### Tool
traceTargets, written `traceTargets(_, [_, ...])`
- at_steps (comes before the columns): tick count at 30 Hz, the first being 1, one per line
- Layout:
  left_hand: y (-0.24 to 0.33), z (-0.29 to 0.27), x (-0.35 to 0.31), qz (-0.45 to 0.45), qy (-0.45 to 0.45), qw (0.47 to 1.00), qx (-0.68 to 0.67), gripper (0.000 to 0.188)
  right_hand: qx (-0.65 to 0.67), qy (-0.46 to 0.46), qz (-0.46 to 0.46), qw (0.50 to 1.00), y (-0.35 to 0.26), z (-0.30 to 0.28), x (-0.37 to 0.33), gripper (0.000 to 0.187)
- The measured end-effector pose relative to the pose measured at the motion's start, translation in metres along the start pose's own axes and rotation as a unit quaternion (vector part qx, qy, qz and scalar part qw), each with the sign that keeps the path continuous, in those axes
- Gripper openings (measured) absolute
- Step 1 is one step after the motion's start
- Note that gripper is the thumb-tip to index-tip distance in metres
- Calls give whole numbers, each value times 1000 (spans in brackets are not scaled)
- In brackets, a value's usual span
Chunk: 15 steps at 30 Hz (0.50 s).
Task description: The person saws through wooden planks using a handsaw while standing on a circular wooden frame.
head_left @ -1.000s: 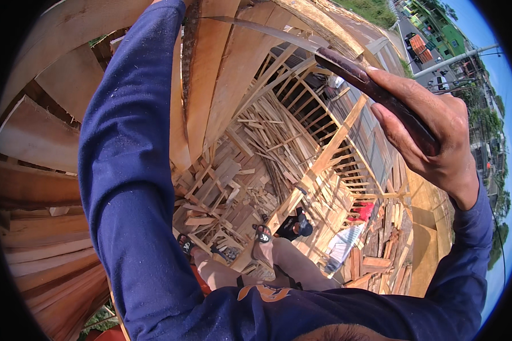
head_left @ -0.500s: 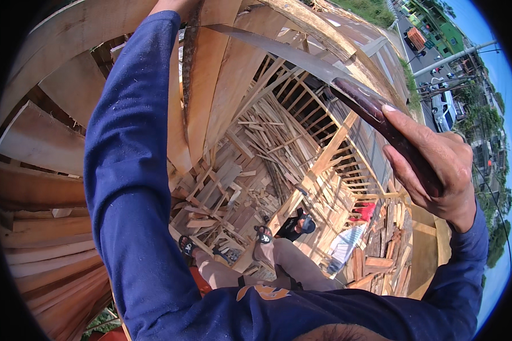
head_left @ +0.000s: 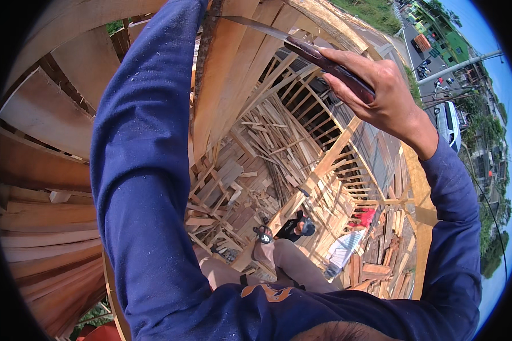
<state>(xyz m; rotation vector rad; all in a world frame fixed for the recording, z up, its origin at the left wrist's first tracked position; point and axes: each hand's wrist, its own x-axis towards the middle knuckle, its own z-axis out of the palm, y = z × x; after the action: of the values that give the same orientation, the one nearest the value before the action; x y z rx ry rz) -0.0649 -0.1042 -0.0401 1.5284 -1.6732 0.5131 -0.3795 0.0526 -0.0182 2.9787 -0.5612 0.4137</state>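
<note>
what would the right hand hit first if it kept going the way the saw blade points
Most likely the upright wooden plank: the right hand grips a handsaw whose blade runs up-left into the plank's edge. Depth is hard to judge in this fisheye view.

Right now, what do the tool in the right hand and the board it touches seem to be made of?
The tool in the right hand looks like a knife or saw: its blade seems to be dull grey metal with a faint sheen, and its handle is dark reddish and glossy, perhaps lacquered wood or plastic. The board seems to be raw, unpainted timber: pale tan with lengthwise grain and a rough, bark-like dark edge.
</note>
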Motion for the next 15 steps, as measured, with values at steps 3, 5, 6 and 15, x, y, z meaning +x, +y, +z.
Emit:
traceTargets(3, [-20, 6, -9, 1, 12, 1000, 7, 48, -13, 20, 10, 1000, -32, -21, -33, 39])
traceTargets(5, [-20, 0, -9, 3, 6, 1000, 19, 47, -20, 19, -7, 1000, -26, -32, -39, 37])
traceTargets(6, [-15, 2, -8, 5, 13, 1000, 5, 46, -12, 22, -14, 1000, -18, -30, -37, 36])
traceTargets(15, [-42, 7, -2, 25, 33, 998, -37, 40, 14, 23, 16, 999, -3, 6, -15, 48])
